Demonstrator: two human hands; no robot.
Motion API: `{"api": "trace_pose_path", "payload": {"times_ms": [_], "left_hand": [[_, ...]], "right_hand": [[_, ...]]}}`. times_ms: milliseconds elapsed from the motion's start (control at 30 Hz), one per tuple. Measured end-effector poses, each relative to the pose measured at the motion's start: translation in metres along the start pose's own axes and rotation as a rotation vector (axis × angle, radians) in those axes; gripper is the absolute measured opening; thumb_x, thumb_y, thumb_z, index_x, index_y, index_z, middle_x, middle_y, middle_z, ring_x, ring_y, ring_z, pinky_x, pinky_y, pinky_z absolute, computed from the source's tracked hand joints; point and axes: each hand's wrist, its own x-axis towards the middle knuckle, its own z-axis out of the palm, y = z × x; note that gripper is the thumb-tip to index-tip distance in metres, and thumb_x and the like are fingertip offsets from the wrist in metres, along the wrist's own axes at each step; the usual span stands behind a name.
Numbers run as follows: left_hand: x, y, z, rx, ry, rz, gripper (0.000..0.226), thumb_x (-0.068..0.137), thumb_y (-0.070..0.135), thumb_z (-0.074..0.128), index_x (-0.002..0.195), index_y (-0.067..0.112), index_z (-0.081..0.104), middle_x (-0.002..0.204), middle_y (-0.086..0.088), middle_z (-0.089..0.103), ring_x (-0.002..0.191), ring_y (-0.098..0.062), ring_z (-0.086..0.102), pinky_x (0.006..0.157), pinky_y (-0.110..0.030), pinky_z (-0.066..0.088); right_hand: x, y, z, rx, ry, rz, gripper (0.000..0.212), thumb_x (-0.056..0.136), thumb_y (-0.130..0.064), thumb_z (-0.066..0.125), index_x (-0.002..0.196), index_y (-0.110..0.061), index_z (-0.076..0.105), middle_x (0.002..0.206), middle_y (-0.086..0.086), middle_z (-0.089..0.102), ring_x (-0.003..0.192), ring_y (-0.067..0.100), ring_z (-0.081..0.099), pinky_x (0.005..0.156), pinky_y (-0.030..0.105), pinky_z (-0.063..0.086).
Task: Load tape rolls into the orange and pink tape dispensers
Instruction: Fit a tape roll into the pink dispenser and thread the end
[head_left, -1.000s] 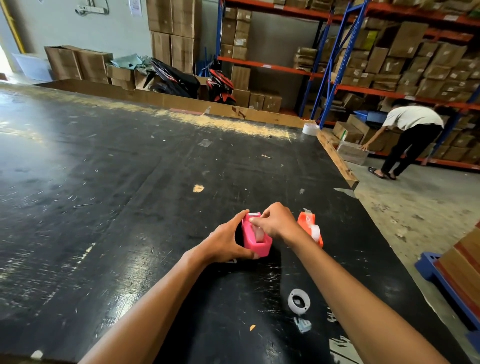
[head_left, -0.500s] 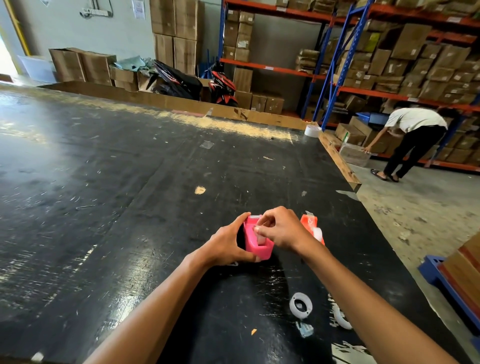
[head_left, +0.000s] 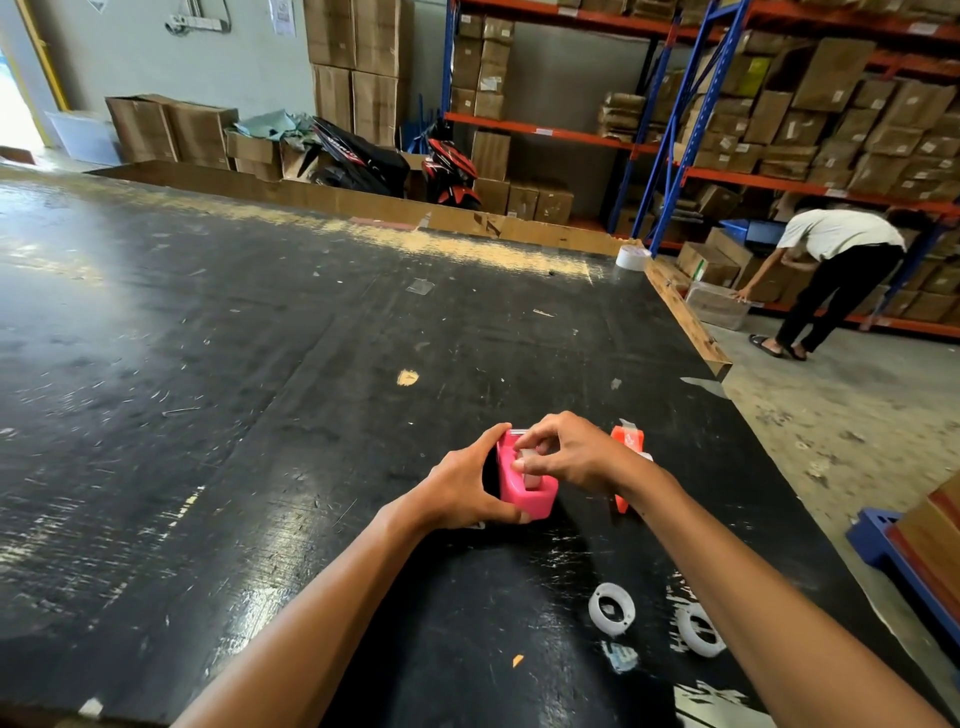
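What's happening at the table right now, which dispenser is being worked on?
A person is working on the pink plastic tape dispenser on the black worktable. The left hand grips its side and steadies it, while the right hand has its fingertips in the top opening, on a tape roll. The orange plastic tape dispenser stands untouched just behind the right wrist. Two white ring-shaped tape cores lie nearer the person.

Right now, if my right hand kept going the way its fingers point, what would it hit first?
The right hand points left and down into the pink dispenser; its fingertips are already on or just above the roll inside it. Beyond is the left hand.
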Motion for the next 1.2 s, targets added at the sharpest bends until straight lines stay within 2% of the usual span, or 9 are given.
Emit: {"api": "trace_pose_path", "payload": {"times_ms": [67, 133, 333, 467, 633, 900, 967, 1067, 1200], "left_hand": [[0.000, 0.000, 0.000, -0.008, 0.001, 0.005, 0.116, 0.052, 0.048, 0.084, 0.149, 0.039, 0.020, 0.129, 0.005, 0.057, 0.103, -0.017, 0.065, 0.061, -0.025, 0.059], [0.000, 0.000, 0.001, -0.016, -0.003, 0.003, 0.116, 0.052, 0.047, 0.084, 0.149, 0.040, 0.021, 0.128, 0.004, 0.057, 0.100, -0.019, 0.066, 0.059, -0.026, 0.059], [0.001, 0.000, 0.001, -0.009, -0.011, 0.007, 0.112, 0.054, 0.044, 0.085, 0.147, 0.041, 0.022, 0.125, 0.002, 0.059, 0.090, -0.020, 0.066, 0.055, -0.025, 0.057], [0.000, 0.002, 0.000, 0.027, -0.002, 0.006, 0.112, 0.056, 0.043, 0.084, 0.148, 0.039, 0.021, 0.128, 0.002, 0.058, 0.100, -0.021, 0.065, 0.069, -0.030, 0.059], [-0.002, 0.003, -0.001, 0.021, -0.012, -0.002, 0.115, 0.054, 0.045, 0.085, 0.148, 0.041, 0.020, 0.130, 0.003, 0.055, 0.102, -0.020, 0.064, 0.063, -0.030, 0.060], [0.000, 0.004, -0.002, -0.018, -0.033, -0.004, 0.114, 0.052, 0.041, 0.086, 0.147, 0.041, 0.023, 0.126, 0.003, 0.057, 0.091, -0.018, 0.066, 0.054, -0.027, 0.059], [0.001, 0.003, -0.004, -0.018, -0.057, -0.006, 0.114, 0.052, 0.040, 0.087, 0.148, 0.040, 0.024, 0.128, 0.003, 0.058, 0.094, -0.016, 0.066, 0.063, -0.028, 0.058], [0.006, 0.000, -0.008, 0.042, -0.085, 0.000, 0.119, 0.049, 0.045, 0.086, 0.149, 0.038, 0.023, 0.134, 0.007, 0.057, 0.119, -0.010, 0.057, 0.101, -0.034, 0.049], [0.010, -0.002, -0.010, 0.058, -0.137, 0.001, 0.123, 0.047, 0.045, 0.086, 0.151, 0.036, 0.022, 0.139, 0.009, 0.054, 0.128, -0.007, 0.051, 0.110, -0.036, 0.042]], "right_hand": [[0.000, 0.001, 0.001, -0.004, 0.020, -0.041, 0.022, 0.078, -0.020, 0.073, 0.096, -0.006, 0.074, 0.093, 0.014, 0.070, 0.088, 0.026, 0.066, 0.087, 0.042, 0.052], [-0.001, 0.004, 0.003, -0.017, 0.073, -0.095, 0.022, 0.076, -0.019, 0.075, 0.091, -0.003, 0.074, 0.090, 0.018, 0.070, 0.083, 0.025, 0.066, 0.086, 0.047, 0.052], [-0.010, 0.009, 0.007, -0.099, 0.173, -0.203, 0.038, 0.080, -0.013, 0.072, 0.118, -0.010, 0.067, 0.101, 0.008, 0.066, 0.093, 0.020, 0.064, 0.086, 0.033, 0.051], [-0.004, 0.007, 0.010, -0.024, 0.160, -0.114, 0.020, 0.087, -0.018, 0.065, 0.105, -0.010, 0.072, 0.103, 0.009, 0.060, 0.084, 0.013, 0.056, 0.077, 0.021, 0.044], [-0.001, 0.003, 0.005, 0.002, 0.058, -0.021, 0.023, 0.086, -0.014, 0.055, 0.101, -0.017, 0.071, 0.105, 0.000, 0.070, 0.100, 0.015, 0.063, 0.091, 0.034, 0.051], [0.006, 0.004, -0.009, -0.034, 0.072, -0.111, 0.025, 0.084, -0.003, 0.064, 0.107, -0.008, 0.073, 0.103, 0.006, 0.074, 0.095, 0.016, 0.067, 0.087, 0.028, 0.054], [0.009, 0.004, -0.011, -0.027, 0.054, -0.118, 0.024, 0.083, -0.003, 0.066, 0.105, -0.008, 0.073, 0.100, 0.005, 0.074, 0.095, 0.015, 0.067, 0.087, 0.027, 0.053], [0.011, 0.007, -0.012, -0.008, 0.035, -0.121, 0.016, 0.081, -0.003, 0.068, 0.088, -0.015, 0.075, 0.086, -0.002, 0.073, 0.085, 0.010, 0.067, 0.084, 0.028, 0.054], [0.012, 0.005, -0.017, -0.055, -0.021, -0.153, 0.016, 0.081, -0.003, 0.068, 0.081, -0.020, 0.070, 0.076, -0.010, 0.067, 0.071, 0.000, 0.061, 0.071, 0.017, 0.049]]}}
